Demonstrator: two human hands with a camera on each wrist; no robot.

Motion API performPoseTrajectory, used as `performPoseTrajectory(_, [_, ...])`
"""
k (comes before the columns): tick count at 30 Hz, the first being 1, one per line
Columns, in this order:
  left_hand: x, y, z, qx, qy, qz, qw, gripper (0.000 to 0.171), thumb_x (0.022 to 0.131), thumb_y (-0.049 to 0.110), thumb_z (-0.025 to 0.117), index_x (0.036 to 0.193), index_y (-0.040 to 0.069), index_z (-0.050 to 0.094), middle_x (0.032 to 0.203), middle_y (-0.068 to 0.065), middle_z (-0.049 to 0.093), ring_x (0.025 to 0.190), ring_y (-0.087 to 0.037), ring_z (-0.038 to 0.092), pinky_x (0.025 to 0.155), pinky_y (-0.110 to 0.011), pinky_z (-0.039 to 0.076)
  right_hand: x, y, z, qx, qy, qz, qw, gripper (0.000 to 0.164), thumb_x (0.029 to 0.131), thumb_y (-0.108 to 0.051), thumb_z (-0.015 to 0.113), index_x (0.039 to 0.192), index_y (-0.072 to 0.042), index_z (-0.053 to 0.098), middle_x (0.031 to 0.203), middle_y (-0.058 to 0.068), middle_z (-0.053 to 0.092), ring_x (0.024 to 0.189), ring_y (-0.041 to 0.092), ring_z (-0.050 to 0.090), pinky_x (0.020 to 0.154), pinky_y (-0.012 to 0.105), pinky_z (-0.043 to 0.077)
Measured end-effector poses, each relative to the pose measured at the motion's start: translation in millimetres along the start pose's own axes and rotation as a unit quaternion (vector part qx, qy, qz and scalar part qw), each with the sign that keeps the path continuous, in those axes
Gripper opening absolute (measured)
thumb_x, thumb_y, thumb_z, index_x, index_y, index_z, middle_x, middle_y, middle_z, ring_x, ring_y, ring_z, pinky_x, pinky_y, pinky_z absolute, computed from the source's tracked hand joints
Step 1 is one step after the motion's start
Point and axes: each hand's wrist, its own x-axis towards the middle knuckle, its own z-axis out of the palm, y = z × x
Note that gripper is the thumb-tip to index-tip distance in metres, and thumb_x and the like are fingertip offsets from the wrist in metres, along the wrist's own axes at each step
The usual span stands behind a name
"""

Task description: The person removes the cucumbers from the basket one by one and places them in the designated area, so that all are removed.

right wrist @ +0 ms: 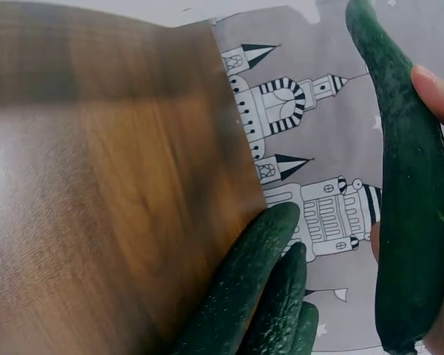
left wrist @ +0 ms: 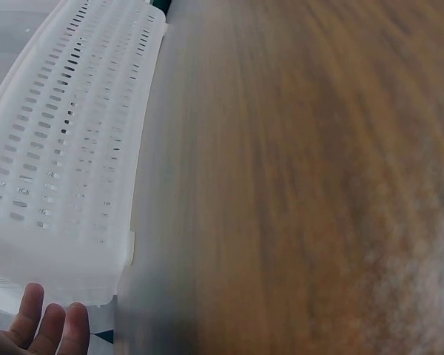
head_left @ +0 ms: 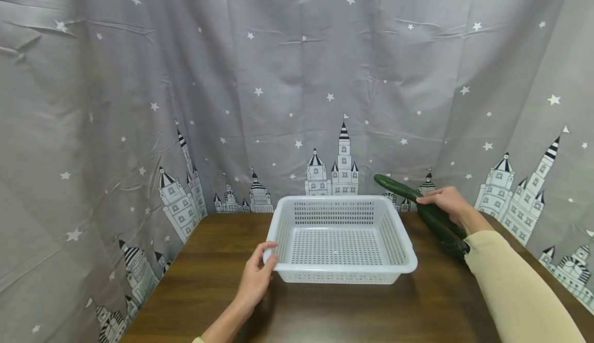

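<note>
A white perforated plastic basket (head_left: 337, 276) stands in the middle of the head view, with nothing lying in it. My left hand (head_left: 258, 273) grips its near left corner, thumb over the rim; the left wrist view has those fingers (left wrist: 74, 329) at the basket's end wall (left wrist: 66, 140). To the right of the basket, my right hand (head_left: 447, 203) holds a long green cucumber (head_left: 396, 185) above the table. Below that hand lie several more cucumbers (right wrist: 240, 285), side by side at the table's right, partly hidden by the wrist in the head view.
The brown wooden table (head_left: 213, 260) carries the basket and cucumbers. Behind it and along both sides hangs a grey curtain (head_left: 278, 75) printed with stars and castles, close to the table's edges.
</note>
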Motion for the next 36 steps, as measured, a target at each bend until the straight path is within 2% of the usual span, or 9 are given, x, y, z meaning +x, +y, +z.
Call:
performPoseTrajectory(3, [-0.5, 0.8, -0.8, 0.001, 0.000, -0.001, 1.0000, 0.031, 0.103, 0.018, 0.057, 0.134, 0.014, 0.055, 0.119, -0.017, 0.063, 0.086, -0.016, 0.057, 0.066, -0.031, 0.047, -3, 7, 2, 0.004, 0.010, 0.013, 1.000, 0.057, 0.093, -0.030, 0.071, 0.129, 0.012, 0.060, 0.131, 0.034, 0.057, 0.090, 0.029, 0.069, 0.076, 0.036, 0.058])
performPoseTrajectory(5, [-0.7, 2.4, -1.1, 0.001, 0.000, -0.001, 1.0000, 0.031, 0.103, 0.018, 0.056, 0.133, 0.014, 0.055, 0.119, -0.017, 0.063, 0.086, -0.016, 0.057, 0.066, -0.031, 0.047, -4, 12, 4, 0.002, 0.020, 0.022, 1.000, 0.054, 0.093, -0.029, 0.071, 0.127, 0.012, 0.061, 0.127, 0.034, 0.059, 0.086, 0.023, 0.067, 0.073, 0.034, 0.057])
performPoseTrajectory(9, [0.8, 3.3, 0.4, 0.002, 0.001, -0.002, 1.0000, 0.030, 0.102, 0.016, 0.056, 0.133, 0.014, 0.055, 0.119, -0.017, 0.063, 0.087, -0.017, 0.057, 0.067, -0.032, 0.047, -9, 21, 9, 0.003, 0.038, 0.035, 0.999, 0.059, 0.094, -0.031, 0.070, 0.132, 0.012, 0.057, 0.139, 0.036, 0.051, 0.107, 0.042, 0.063, 0.088, 0.046, 0.056])
performPoseTrajectory(12, [2.9, 2.3, 2.1, 0.000, 0.000, -0.006, 1.0000, 0.031, 0.102, 0.015, 0.056, 0.133, 0.014, 0.055, 0.120, -0.017, 0.063, 0.088, -0.018, 0.057, 0.068, -0.033, 0.047, -13, 24, 12, 0.006, 0.045, 0.041, 0.998, 0.059, 0.094, -0.030, 0.069, 0.132, 0.013, 0.055, 0.147, 0.036, 0.042, 0.132, 0.052, 0.044, 0.104, 0.056, 0.045])
performPoseTrajectory(14, [4.1, 2.1, 2.8, -0.004, 0.000, -0.008, 1.0000, 0.031, 0.102, 0.014, 0.057, 0.133, 0.014, 0.055, 0.119, -0.018, 0.063, 0.087, -0.019, 0.056, 0.068, -0.033, 0.047, -15, 26, 15, 0.008, 0.053, 0.046, 0.998, 0.057, 0.094, -0.028, 0.069, 0.129, 0.014, 0.057, 0.149, 0.036, 0.039, 0.138, 0.054, 0.033, 0.110, 0.060, 0.037])
performPoseTrajectory(20, [1.4, 2.7, 1.0, -0.002, 0.001, -0.005, 1.0000, 0.031, 0.102, 0.016, 0.058, 0.132, 0.014, 0.056, 0.115, -0.017, 0.063, 0.085, -0.017, 0.056, 0.067, -0.031, 0.047, -22, 31, 29, -0.001, 0.085, 0.070, 0.994, 0.050, 0.092, -0.030, 0.071, 0.117, 0.013, 0.067, 0.146, 0.037, 0.041, 0.135, 0.055, 0.035, 0.109, 0.064, 0.036])
performPoseTrajectory(24, [-0.5, 1.6, 0.6, 0.004, 0.000, -0.012, 0.9999, 0.029, 0.102, 0.016, 0.058, 0.131, 0.017, 0.057, 0.114, -0.015, 0.063, 0.086, -0.018, 0.056, 0.067, -0.029, 0.046, -26, 38, 40, -0.019, 0.106, 0.088, 0.990, 0.034, 0.090, -0.028, 0.071, 0.095, 0.004, 0.078, 0.141, 0.035, 0.048, 0.130, 0.052, 0.043, 0.104, 0.063, 0.041])
performPoseTrajectory(29, [1.0, -0.8, 1.1, 0.005, -0.004, -0.014, 0.9999, 0.029, 0.102, 0.017, 0.056, 0.132, 0.018, 0.057, 0.117, -0.015, 0.063, 0.088, -0.019, 0.056, 0.068, -0.029, 0.046, -32, 46, 53, -0.054, 0.144, 0.084, 0.985, 0.033, 0.089, -0.024, 0.071, 0.065, -0.002, 0.075, 0.111, 0.027, 0.068, 0.115, 0.049, 0.055, 0.093, 0.061, 0.048])
performPoseTrajectory(36, [3.5, -0.2, 1.0, 0.004, 0.003, -0.012, 0.9999, 0.028, 0.101, 0.016, 0.058, 0.129, 0.018, 0.058, 0.110, -0.016, 0.063, 0.085, -0.019, 0.055, 0.066, -0.027, 0.046, -35, 52, 61, -0.122, 0.163, 0.082, 0.976, 0.033, 0.086, -0.026, 0.072, 0.062, -0.003, 0.072, 0.072, 0.009, 0.069, 0.090, 0.041, 0.063, 0.073, 0.050, 0.051])
